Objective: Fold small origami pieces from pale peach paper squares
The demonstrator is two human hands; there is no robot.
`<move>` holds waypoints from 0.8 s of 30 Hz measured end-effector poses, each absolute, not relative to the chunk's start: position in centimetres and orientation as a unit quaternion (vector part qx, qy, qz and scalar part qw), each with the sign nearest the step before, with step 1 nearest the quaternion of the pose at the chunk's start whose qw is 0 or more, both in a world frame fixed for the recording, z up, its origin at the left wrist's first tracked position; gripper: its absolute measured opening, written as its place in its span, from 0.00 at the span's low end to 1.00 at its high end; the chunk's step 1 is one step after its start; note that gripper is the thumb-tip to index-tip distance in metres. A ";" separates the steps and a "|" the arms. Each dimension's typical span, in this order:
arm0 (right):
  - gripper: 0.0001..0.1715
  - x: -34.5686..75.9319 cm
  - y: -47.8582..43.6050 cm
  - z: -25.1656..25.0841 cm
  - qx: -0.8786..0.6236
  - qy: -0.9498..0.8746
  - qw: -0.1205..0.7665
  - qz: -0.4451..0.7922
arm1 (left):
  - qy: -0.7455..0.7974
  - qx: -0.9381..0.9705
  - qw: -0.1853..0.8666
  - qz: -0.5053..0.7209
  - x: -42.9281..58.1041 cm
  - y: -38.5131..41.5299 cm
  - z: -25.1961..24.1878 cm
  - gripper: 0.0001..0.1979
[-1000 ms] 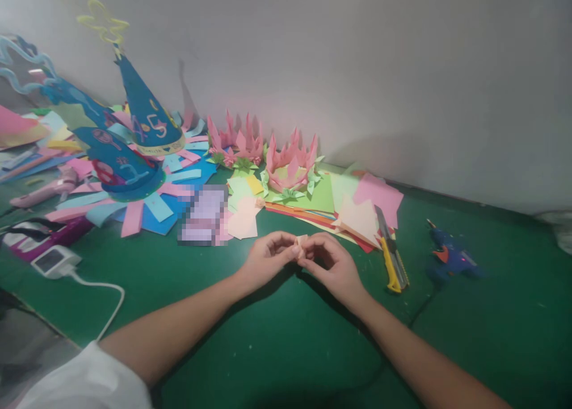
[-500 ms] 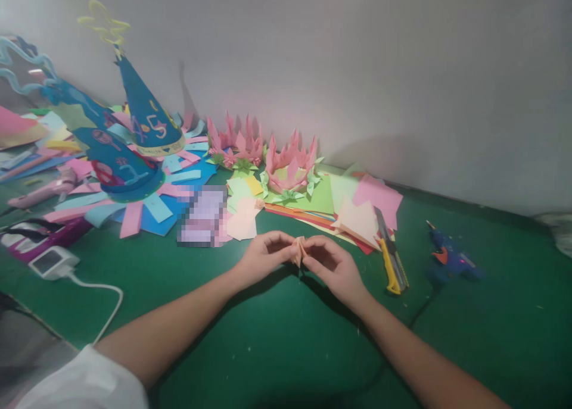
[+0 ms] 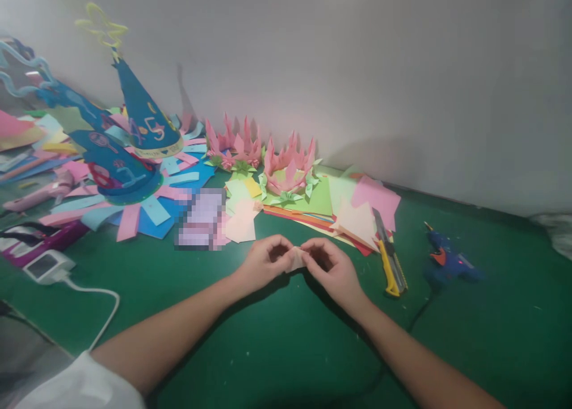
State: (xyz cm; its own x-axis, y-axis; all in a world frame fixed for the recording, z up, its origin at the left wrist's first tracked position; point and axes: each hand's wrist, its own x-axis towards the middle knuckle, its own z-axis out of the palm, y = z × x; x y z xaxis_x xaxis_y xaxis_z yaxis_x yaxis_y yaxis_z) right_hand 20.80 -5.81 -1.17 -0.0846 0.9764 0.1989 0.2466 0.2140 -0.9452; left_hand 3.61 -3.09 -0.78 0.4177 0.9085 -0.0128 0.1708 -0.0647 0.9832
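Observation:
Between my fingertips is a small folded piece of pale peach paper [image 3: 297,259], partly covered by the thumbs and fingers. My left hand [image 3: 267,259] pinches its left side, thumb against fingertips. On the other side my right hand [image 3: 331,267] grips it the same way, the two hands almost touching. Beyond them lie a peach paper sheet [image 3: 240,219] and a stack of coloured paper [image 3: 328,199]. A pink folded-paper crown [image 3: 291,169] with green leaves stands on the stack, and a second pink crown [image 3: 232,144] is to its left.
A yellow utility knife [image 3: 389,263] lies right of my hands, and a blue glue gun [image 3: 453,259] with a cord sits farther right. Blue cone hats [image 3: 145,108], paper strips, a blurred-out rectangle and a white charger [image 3: 49,267] fill the left of the green table [image 3: 277,349].
The folded paper has been turned and flattened between my fingertips; its upright, opened folds now show as a smooth pale face. Both hands stay nearly in place.

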 end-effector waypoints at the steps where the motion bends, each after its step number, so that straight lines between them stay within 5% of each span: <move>1: 0.07 20.8 -5.8 -1.3 -0.493 -0.626 0.466 0.384 | 0.411 0.637 0.557 0.340 3.7 -3.1 -0.8 0.11; 12: 0.08 21.0 -5.6 -0.8 -0.518 -0.683 0.428 0.285 | 0.425 0.644 0.537 0.341 3.7 -3.3 -0.8 0.11; 24: 0.08 20.9 -5.9 -1.0 -0.535 -0.644 0.424 0.346 | 0.447 0.633 0.536 0.337 3.8 -2.9 -1.2 0.11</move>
